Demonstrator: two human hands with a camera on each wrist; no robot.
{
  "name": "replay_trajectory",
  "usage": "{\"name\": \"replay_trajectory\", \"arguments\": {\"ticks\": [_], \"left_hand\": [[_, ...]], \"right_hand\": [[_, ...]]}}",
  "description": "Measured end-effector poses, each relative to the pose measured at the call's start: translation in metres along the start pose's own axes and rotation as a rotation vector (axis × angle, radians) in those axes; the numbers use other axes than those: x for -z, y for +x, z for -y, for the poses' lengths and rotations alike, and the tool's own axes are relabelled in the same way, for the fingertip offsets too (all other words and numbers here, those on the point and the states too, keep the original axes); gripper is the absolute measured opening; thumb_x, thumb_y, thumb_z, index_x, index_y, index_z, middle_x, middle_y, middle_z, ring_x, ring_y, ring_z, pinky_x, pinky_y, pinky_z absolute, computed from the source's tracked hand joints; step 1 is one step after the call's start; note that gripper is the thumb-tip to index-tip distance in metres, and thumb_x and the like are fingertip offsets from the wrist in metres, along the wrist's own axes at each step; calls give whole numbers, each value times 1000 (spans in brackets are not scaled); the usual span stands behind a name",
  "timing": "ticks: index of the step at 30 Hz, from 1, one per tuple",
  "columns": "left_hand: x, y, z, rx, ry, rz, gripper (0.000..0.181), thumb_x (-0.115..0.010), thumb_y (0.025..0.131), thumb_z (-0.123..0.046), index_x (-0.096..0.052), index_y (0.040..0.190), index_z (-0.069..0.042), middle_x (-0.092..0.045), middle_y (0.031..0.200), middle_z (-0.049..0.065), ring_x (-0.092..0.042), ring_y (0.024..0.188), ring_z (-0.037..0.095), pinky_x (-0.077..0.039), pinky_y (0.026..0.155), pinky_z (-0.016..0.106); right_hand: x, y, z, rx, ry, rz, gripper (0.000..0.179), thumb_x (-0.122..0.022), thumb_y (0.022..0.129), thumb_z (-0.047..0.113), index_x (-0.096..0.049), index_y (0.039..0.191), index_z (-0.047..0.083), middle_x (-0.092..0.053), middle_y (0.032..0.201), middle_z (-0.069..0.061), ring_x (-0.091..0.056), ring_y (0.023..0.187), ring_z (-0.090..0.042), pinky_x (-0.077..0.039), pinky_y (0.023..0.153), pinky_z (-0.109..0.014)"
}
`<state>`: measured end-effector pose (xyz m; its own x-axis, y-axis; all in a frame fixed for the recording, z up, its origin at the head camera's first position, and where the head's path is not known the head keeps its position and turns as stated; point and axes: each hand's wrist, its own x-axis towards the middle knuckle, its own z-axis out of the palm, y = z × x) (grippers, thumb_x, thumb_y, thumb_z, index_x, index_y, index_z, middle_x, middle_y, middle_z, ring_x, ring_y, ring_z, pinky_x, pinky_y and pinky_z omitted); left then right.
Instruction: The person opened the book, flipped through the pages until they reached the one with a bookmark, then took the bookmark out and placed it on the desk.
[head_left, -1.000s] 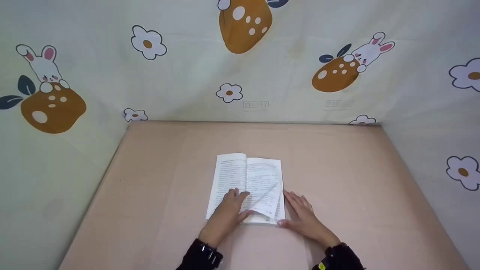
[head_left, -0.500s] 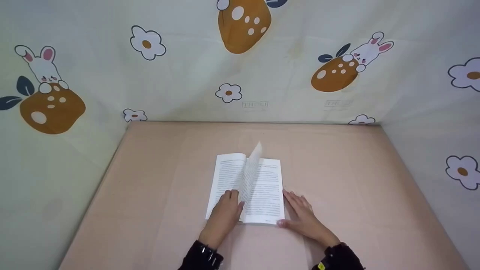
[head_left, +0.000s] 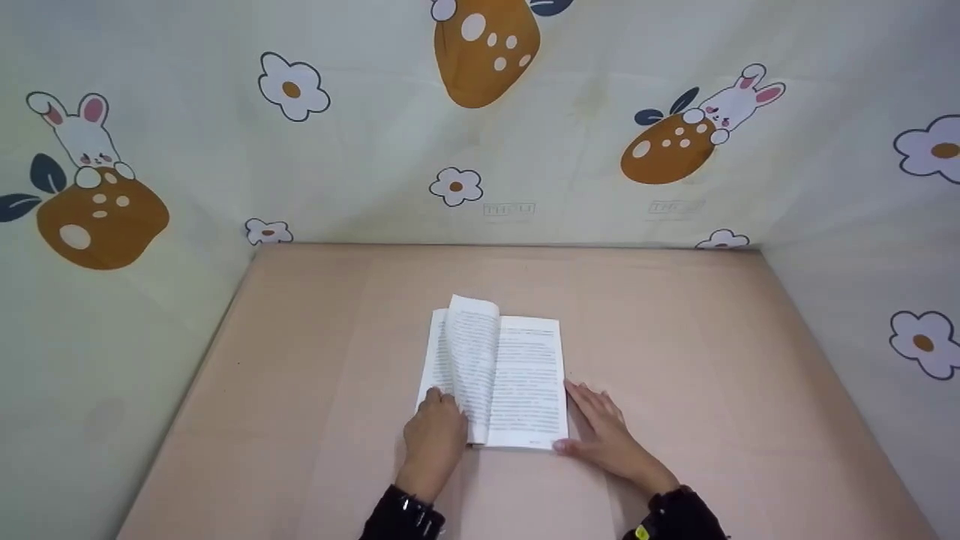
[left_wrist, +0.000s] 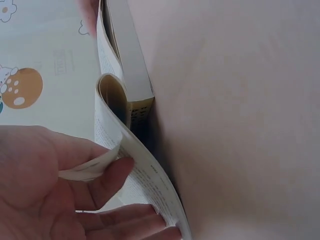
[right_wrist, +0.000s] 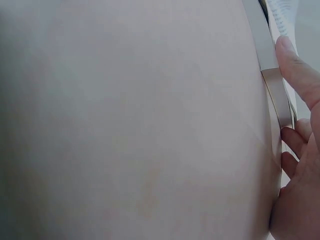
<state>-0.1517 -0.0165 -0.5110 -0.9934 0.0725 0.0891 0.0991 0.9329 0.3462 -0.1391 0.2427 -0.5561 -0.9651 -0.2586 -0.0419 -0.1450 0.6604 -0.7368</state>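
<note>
An open paperback book (head_left: 529, 382) with printed text lies in front of me on the table. My left hand (head_left: 435, 442) is at the lower part of its left side. In the left wrist view, that hand pinches a thin page (left_wrist: 92, 167) between thumb and forefinger, while its other fingers lie against the left-hand pages. The turning leaf (head_left: 474, 345) stands curved up over the left half of the book. My right hand (head_left: 611, 439) steadies the right edge, its fingers stretched along the side and its thumb (right_wrist: 298, 70) on the near corner.
The table's pinkish-beige surface (head_left: 660, 315) spreads around the book on every side. Pale sheeting (head_left: 360, 165) printed with rabbits, fruit and flowers rises along the back, left and right edges.
The leaf has gone from the right side, up past the spine, and over to the left. My left hand has moved slightly left with it. The right hand has stayed put.
</note>
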Motion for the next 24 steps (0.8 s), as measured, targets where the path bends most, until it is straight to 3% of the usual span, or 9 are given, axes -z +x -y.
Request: {"name": "replay_trajectory", "arguments": {"ticks": [4, 11, 16, 20, 24], "left_hand": [[2, -1, 3, 36, 7, 30, 22, -63, 83, -8, -63, 88, 13, -53, 87, 16, -50, 68, 20, -47, 45, 33], [3, 1, 7, 73, 20, 75, 26, -54, 84, 2, -58, 106, 16, -54, 99, 20, -51, 75, 22, -48, 47, 33], [3, 3, 7, 112, -20, 60, 27, -57, 81, 1, -52, 107, 11, -52, 95, 19, -51, 73, 23, -46, 47, 34], [2, 3, 6, 106, -44, 31, 36, -56, 81, 5, -45, 116, 12, -50, 117, 29, -58, 86, 31, -50, 50, 37], [2, 3, 5, 94, -72, 19, 59, -51, 81, 12, -30, 136, 12, -30, 141, 35, -58, 95, 36, -48, 48, 33]], "right_hand": [[0, 0, 0, -5, 5, -6, 94, -72, 74, 46, -25, 147, 11, -28, 150, -21, -14, 139, -45, -1, 109, -61], [0, 0, 0, -33, 7, 2, 93, -72, 73, 46, -25, 148, 13, -26, 151, -20, -11, 140, -43, 0, 110, -60], [-1, 1, -1, -23, -4, -6, 93, -72, 73, 46, -26, 147, 13, -28, 150, -20, -13, 140, -43, -2, 110, -60], [-1, 1, 0, -21, 8, 6, 92, -71, 75, 45, -24, 148, 14, -26, 151, -18, -11, 141, -42, 0, 110, -59], [0, 1, 1, -32, 21, 26, 92, -70, 77, 44, -21, 149, 14, -23, 153, -17, -7, 141, -42, 3, 110, -58]]}}
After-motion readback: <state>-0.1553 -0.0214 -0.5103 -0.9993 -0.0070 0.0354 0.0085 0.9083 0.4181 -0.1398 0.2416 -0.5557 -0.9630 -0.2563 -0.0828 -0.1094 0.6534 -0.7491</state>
